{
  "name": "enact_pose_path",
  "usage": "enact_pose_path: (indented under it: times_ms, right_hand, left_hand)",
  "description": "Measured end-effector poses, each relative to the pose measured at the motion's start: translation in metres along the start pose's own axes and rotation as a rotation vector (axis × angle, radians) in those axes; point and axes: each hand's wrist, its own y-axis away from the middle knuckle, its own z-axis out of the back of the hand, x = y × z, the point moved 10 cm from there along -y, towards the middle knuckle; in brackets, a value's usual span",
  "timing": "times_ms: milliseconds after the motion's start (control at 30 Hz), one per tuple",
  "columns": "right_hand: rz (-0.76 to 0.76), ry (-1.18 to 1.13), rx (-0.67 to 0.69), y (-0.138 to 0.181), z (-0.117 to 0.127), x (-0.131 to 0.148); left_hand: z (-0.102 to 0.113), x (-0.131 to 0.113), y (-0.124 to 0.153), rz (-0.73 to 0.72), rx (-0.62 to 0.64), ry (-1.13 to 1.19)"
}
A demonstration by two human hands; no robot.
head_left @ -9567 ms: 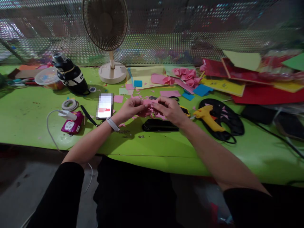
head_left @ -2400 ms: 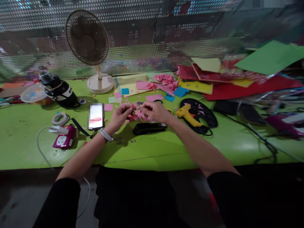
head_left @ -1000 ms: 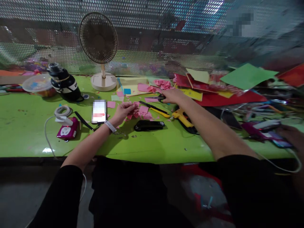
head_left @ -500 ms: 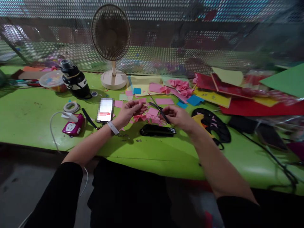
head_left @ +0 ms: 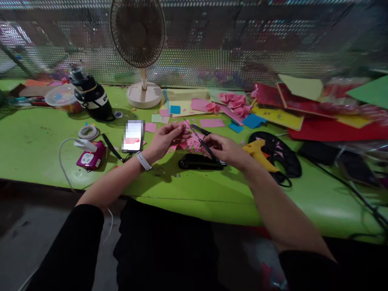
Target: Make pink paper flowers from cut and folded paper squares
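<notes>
My left hand (head_left: 168,138) is raised a little over the green table (head_left: 36,149), fingers pinched on a small pink paper piece (head_left: 181,128). My right hand (head_left: 224,149) grips black scissors (head_left: 198,137), whose blades are parted and point up-left toward that paper. Under both hands lies a heap of pink paper scraps (head_left: 191,143). A black stapler (head_left: 198,162) rests on the table just in front of my right hand. A white watch band is on my left wrist.
A phone (head_left: 133,135) lies left of my left hand, with a pink socket block (head_left: 88,159), tape roll (head_left: 88,132), black bottle (head_left: 91,97) and fan (head_left: 142,89) nearby. A yellow glue gun (head_left: 260,152) lies at right. Coloured card sheets (head_left: 321,117) pile at back right.
My right hand reached out to the back right, took the scissors and brought them to the pink paper in my left hand. The view has swung back and forth.
</notes>
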Motion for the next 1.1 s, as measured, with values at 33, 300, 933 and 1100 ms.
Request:
enact_pose_path:
  times_ms: [33, 300, 933, 1100]
  right_hand:
    - [-0.013, 0.001, 0.005, 0.0005, -0.0009, -0.0002]
    - [-0.001, -0.058, 0.020, -0.0006, -0.0021, -0.0034]
    - [0.020, -0.053, -0.003, 0.0005, -0.0043, 0.0034]
    - [0.012, -0.043, -0.026, 0.0000, -0.0020, -0.0002]
  left_hand:
    - [-0.0005, -0.0003, 0.0006, 0.003, 0.001, -0.002]
    - [-0.0023, 0.0017, 0.0005, 0.008, 0.029, -0.011]
    - [-0.0056, 0.0060, 0.0004, 0.047, 0.046, -0.021]
    - [-0.0030, 0.0081, -0.0024, 0.027, 0.041, 0.006]
